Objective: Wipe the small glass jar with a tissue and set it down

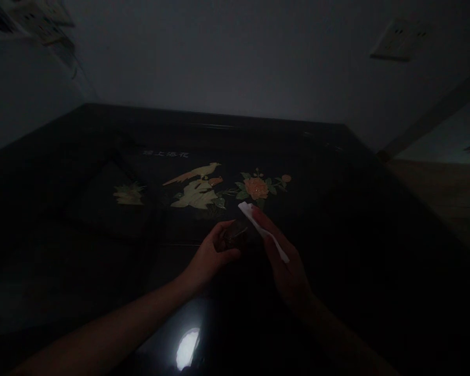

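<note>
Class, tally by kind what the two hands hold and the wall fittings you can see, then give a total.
Small dark glossy object in the left hand: 1
White folded cloth in the right hand: 1
White wall socket plates: 2
Total: 4

Small dark object (pixel 235 235): dim, rounded, faintly glossy; identity unclear in low light. Gripped in left hand (pixel 211 256) fingers. White folded tissue (pixel 263 230): narrow strip, lying diagonally across right hand (pixel 284 266) fingers, upper end just right of the object.
</note>
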Available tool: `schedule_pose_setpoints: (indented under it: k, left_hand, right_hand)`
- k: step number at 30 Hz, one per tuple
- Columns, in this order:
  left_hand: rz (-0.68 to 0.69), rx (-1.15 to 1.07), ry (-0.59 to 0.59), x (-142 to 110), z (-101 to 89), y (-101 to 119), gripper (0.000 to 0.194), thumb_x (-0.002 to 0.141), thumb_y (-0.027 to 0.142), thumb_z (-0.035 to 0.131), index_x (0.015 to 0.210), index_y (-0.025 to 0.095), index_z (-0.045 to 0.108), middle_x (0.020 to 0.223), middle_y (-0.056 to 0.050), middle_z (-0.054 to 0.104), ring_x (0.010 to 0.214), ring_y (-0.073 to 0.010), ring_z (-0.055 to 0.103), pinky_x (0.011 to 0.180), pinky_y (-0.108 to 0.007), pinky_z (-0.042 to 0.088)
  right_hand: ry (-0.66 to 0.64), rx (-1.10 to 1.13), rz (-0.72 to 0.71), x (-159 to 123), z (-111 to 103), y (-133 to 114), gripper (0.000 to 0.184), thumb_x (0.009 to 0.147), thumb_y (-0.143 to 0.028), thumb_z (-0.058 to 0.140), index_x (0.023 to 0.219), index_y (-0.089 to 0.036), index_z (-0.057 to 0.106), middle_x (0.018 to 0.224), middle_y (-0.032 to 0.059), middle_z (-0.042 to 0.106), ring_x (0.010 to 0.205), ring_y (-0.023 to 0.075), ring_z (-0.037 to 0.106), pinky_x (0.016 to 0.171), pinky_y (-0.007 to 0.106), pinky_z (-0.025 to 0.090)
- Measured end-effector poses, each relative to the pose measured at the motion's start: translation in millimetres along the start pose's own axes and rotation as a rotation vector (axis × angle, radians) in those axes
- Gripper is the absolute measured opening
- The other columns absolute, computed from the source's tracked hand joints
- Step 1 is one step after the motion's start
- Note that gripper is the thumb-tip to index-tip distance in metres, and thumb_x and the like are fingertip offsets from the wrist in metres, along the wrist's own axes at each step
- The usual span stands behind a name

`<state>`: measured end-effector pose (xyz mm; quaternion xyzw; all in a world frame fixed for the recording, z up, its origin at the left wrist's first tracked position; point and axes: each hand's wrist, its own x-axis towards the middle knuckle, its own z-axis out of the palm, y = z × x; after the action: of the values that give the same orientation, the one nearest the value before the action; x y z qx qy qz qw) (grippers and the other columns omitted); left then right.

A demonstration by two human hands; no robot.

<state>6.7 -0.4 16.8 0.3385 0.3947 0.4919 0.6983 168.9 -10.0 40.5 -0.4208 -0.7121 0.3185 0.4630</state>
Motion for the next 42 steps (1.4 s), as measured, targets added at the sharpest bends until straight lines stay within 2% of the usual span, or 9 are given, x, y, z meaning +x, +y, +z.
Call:
schedule_pose_setpoints:
  k: [5, 9, 13, 18, 24, 29, 32, 39, 42]
  left_hand:
    - [-0.018, 0.005, -0.041, -1, -3.5, -1, 0.06, 0.056, 0.017, 0.082, 0.112, 0.02, 0.062, 0.114, -0.008, 0.068, 0.105, -0.0253, 0.063, 0.09, -0.032, 0.047]
    - [-0.038, -0.021, -0.033, -1, -5.1, -3, 0.063, 0.057, 0.022, 0.083, 0.116, 0.019, 0.061, 0.119, -0.01, 0.065, 0.111, -0.0265, 0.06, 0.094, -0.033, 0.045]
    - [-0.026, -0.077, -0.002, 0, -1.6, -4, 0.061, 0.057, 0.029, 0.085, 0.113, 0.018, 0.062, 0.111, -0.011, 0.068, 0.106, -0.0267, 0.062, 0.092, -0.035, 0.046]
    - [-0.045, -0.053, 0.03, 1, 3.8, -1, 0.054, 0.062, 0.034, 0.083, 0.109, 0.018, 0.062, 0.105, -0.009, 0.07, 0.104, -0.0263, 0.063, 0.09, -0.035, 0.047]
    - [-0.03, -0.02, -0.04, -2, -0.8, 0, 0.064, 0.056, 0.026, 0.085, 0.114, 0.017, 0.06, 0.114, -0.012, 0.067, 0.109, -0.0287, 0.061, 0.096, -0.038, 0.045]
    - [-0.04, -0.02, -0.049, -5, -0.5, 2, 0.067, 0.058, 0.027, 0.083, 0.12, 0.018, 0.059, 0.12, -0.012, 0.065, 0.114, -0.0287, 0.058, 0.097, -0.036, 0.043]
    - [-0.043, -0.062, -0.079, -4, -1.0, -1, 0.069, 0.058, 0.03, 0.084, 0.122, 0.019, 0.058, 0.119, -0.011, 0.065, 0.111, -0.0281, 0.06, 0.096, -0.036, 0.044]
    - [0.007, -0.153, -0.055, -1, -5.6, -7, 0.067, 0.062, 0.047, 0.081, 0.116, 0.015, 0.061, 0.116, -0.014, 0.066, 0.115, -0.0297, 0.058, 0.105, -0.04, 0.038]
    - [0.013, -0.165, -0.075, -1, -4.6, -4, 0.061, 0.066, 0.048, 0.078, 0.116, 0.016, 0.063, 0.12, -0.013, 0.065, 0.12, -0.0294, 0.054, 0.108, -0.041, 0.034]
  right_hand:
    - [-0.011, 0.0, 0.084, 1, -2, 4, 0.044, 0.1, -0.025, 0.033, 0.143, -0.025, 0.038, 0.145, 0.0042, 0.046, 0.135, 0.0182, 0.039, 0.112, 0.04, 0.036]
    - [-0.051, -0.164, -0.15, 0, -4, 3, 0.051, 0.098, -0.015, 0.029, 0.148, -0.028, 0.026, 0.151, 0.0028, 0.036, 0.14, 0.0178, 0.03, 0.115, 0.042, 0.031]
    - [-0.141, -0.389, -0.375, -3, -2, 0, 0.056, 0.096, -0.012, 0.027, 0.15, -0.02, 0.019, 0.153, 0.0076, 0.032, 0.143, 0.021, 0.021, 0.117, 0.048, 0.023]
    - [-0.18, -0.542, -0.455, -5, 1, -2, 0.056, 0.094, -0.01, 0.03, 0.149, -0.017, 0.021, 0.149, 0.0077, 0.039, 0.144, 0.0208, 0.019, 0.118, 0.047, 0.019]
    - [-0.061, -0.236, -0.179, -3, -3, 3, 0.052, 0.097, -0.013, 0.031, 0.147, -0.028, 0.028, 0.15, 0.0023, 0.037, 0.14, 0.0167, 0.032, 0.117, 0.043, 0.024]
    - [-0.004, 0.169, 0.245, 5, -6, -2, 0.04, 0.098, -0.036, 0.038, 0.136, -0.029, 0.049, 0.14, 0.0009, 0.052, 0.131, 0.0203, 0.046, 0.113, 0.041, 0.033]
    - [0.035, 0.303, 0.397, 9, -8, 0, 0.04, 0.095, -0.045, 0.042, 0.127, -0.027, 0.059, 0.129, 0.0018, 0.062, 0.121, 0.023, 0.056, 0.109, 0.042, 0.038]
    - [0.283, 0.409, 0.434, 10, -12, 13, 0.034, 0.091, -0.044, 0.053, 0.113, -0.024, 0.068, 0.116, 0.0035, 0.07, 0.112, 0.0241, 0.062, 0.102, 0.041, 0.044]
    - [0.254, 0.349, 0.408, 9, -12, 8, 0.03, 0.089, -0.041, 0.056, 0.11, -0.024, 0.07, 0.113, 0.0033, 0.071, 0.107, 0.0243, 0.064, 0.099, 0.04, 0.047]
